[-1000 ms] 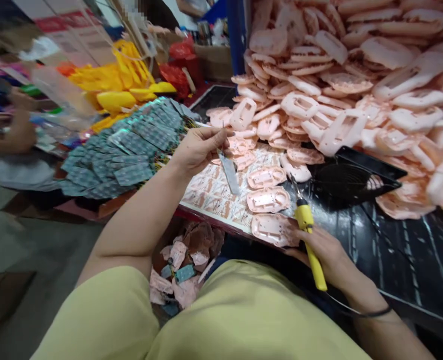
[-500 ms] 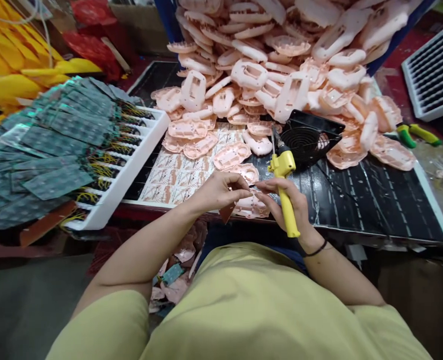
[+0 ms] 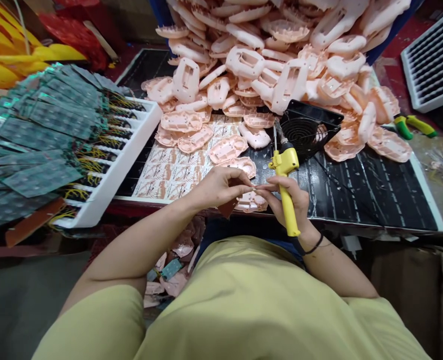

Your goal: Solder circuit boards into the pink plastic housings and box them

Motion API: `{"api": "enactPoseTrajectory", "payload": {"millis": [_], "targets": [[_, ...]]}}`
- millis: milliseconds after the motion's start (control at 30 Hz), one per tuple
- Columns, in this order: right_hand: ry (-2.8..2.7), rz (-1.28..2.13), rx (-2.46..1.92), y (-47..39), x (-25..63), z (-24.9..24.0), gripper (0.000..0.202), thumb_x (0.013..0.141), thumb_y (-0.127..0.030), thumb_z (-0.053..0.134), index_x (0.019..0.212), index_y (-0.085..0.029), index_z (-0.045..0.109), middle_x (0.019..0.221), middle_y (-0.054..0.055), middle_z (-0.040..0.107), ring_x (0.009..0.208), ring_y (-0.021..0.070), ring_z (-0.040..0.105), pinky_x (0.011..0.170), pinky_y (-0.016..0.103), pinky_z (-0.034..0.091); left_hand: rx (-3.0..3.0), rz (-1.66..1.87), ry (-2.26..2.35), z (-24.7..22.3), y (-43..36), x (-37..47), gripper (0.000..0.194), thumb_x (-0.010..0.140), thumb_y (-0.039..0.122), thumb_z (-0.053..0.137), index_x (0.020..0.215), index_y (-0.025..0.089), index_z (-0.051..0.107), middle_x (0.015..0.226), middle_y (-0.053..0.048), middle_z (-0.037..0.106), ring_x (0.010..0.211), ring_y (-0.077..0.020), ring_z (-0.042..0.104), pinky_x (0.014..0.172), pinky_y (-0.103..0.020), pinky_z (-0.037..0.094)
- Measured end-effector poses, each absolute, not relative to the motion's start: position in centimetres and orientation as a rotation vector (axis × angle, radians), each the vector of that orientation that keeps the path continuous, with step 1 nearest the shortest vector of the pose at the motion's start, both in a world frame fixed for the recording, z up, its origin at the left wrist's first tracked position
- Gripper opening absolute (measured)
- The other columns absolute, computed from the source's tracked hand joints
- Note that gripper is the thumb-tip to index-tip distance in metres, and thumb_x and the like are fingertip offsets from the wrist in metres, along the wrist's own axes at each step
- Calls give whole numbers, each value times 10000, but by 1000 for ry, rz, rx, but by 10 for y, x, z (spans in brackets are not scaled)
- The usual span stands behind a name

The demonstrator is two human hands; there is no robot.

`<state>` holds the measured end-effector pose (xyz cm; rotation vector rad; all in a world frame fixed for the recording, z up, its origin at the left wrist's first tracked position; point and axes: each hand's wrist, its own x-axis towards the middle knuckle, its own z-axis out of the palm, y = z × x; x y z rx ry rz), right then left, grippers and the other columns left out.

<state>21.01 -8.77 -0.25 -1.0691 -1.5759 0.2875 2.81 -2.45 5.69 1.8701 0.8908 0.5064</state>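
Note:
In the middle of the view, my left hand (image 3: pixel 231 187) is closed in a pinch. The corner of a small brown board (image 3: pixel 228 207) shows beneath its fingers; the rest is hidden by the hand. My right hand (image 3: pixel 294 202) is closed around the yellow handle of a soldering gun (image 3: pixel 288 165), whose metal tip points away from me. Its thumb and fingertips meet those of my left hand, and what is between them is too small to make out. Just under the hands lies a pale pink plastic shell (image 3: pixel 252 201), partly covered.
A large heap of pink shells (image 3: pixel 244 62) fills the back of the bench. A black fan (image 3: pixel 307 132) stands beyond the soldering gun. At left, green circuit boards (image 3: pixel 44 132) with yellow wires sit in a white foam tray (image 3: pixel 116 167). Green-yellow pliers (image 3: pixel 412 126) lie at right.
The view has shifted slightly, so the bench things sit a little higher and further left. My fingertips remain together, and the soldering gun stays in my right hand.

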Motion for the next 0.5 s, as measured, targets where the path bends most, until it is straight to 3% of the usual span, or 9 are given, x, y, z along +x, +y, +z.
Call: {"api": "enactPoseTrajectory", "payload": {"millis": [167,300,367,433,500], "targets": [[-1708,180,-1032,-93,220,-8,182,851,-185,680,1009,-241,608,873,-1,756,758,138,729,727,245,598,2171,299,885,61,-16,29,70,798,169,635,798,158,704,704,-16,705,670,-142,659,649,-204,466],[-1828,48,-1011,-107,244,7,187,838,-138,682,993,-242,663,780,-19,744,628,113,691,633,210,560,2436,59,924,52,-14,29,111,773,118,632,800,167,728,791,-30,722,742,-162,652,689,-226,447],[-1916,-2,-999,-121,262,19,280,873,-230,662,1152,-246,646,765,-12,739,607,122,682,612,219,550,2458,51,947,46,-14,29,101,786,137,629,790,164,727,791,-31,712,718,-154,636,662,-224,431],[-1987,-65,-1015,-137,280,29,519,916,-418,583,1385,-215,497,812,26,745,652,150,696,628,244,561,2440,89,934,40,-15,27,90,799,164,631,775,155,717,809,-34,705,715,-146,628,657,-218,426],[-1911,-185,-1111,-154,298,34,674,910,-546,523,1462,-180,399,886,78,746,720,191,709,645,282,575,2416,106,919,36,-17,25,101,809,172,620,762,146,706,817,-38,703,719,-142,628,660,-215,428]]}}
